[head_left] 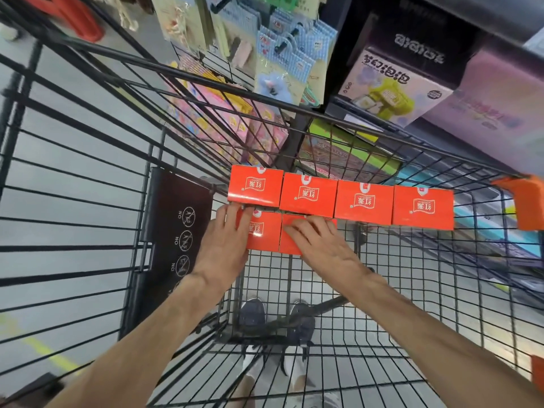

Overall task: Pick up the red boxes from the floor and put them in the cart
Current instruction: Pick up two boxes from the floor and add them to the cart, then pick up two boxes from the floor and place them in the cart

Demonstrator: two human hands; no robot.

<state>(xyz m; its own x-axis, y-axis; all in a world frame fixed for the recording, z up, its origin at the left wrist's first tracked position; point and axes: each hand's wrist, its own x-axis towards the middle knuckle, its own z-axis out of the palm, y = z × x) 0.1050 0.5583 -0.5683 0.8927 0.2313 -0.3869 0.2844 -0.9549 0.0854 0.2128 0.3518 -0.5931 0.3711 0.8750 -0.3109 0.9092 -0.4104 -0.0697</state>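
Hands, left hand (226, 242) and right hand (319, 241), rest flat and spread on 2 red boxes (265, 234) in cart (382, 290).

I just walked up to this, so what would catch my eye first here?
Bright red boxes sit in a row of four across the wire cart, with two more in front. The left hand and right hand each rest flat on one of those two. Pastel toy packages hang beyond the cart.
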